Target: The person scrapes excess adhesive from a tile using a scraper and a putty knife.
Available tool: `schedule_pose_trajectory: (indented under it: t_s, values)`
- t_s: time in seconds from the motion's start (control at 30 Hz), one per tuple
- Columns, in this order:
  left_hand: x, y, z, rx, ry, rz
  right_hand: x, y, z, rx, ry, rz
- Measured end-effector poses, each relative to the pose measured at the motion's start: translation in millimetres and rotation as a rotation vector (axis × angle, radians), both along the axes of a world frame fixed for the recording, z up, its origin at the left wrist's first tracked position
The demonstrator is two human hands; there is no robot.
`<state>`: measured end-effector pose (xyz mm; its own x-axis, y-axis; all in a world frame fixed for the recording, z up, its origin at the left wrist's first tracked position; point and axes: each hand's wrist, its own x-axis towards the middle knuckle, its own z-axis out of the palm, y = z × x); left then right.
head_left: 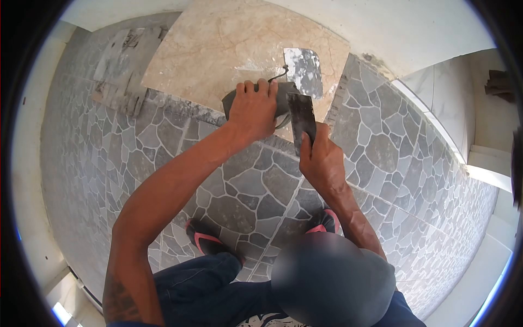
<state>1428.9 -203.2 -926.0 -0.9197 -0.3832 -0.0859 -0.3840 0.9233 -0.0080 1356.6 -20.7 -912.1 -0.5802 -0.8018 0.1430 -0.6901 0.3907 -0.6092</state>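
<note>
My left hand [254,110] grips a dark grey pail-like container [233,101] from above. A thin bent wire [285,70] sticks up beside it, and more wire curves out below the fingers. In my right hand [325,163] is a flat dark scraper [301,113], thumb along its face. Its top end comes right up to the container's right end. Just beyond both hands, a flat plate [305,71] smeared with white and grey lies on a large beige marbled board [218,41]. The container's inside is hidden from this view.
Stone-patterned grey floor tiles [234,212] surround the board. At the left lie worn, stained boards [122,76]. A pale wall [376,27] rises behind, with a white ledge [430,117] to the right. My feet in sandals [207,237] are below, and a rounded cap [335,283] blocks the lower middle.
</note>
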Motion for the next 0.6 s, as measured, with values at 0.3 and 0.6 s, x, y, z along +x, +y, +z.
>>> schedule_pose_trajectory:
  t_s: [0.3, 0.6]
  values:
    - [-2.1, 2.8, 1.5, 0.056, 0.009, 0.056, 2.3, 2.2, -0.9, 0.014, -0.024, -0.042]
    - [-0.9, 3.7, 0.1, 0.058, 0.029, 0.054, 0.1, -0.5, -3.1, 0.001, 0.002, -0.021]
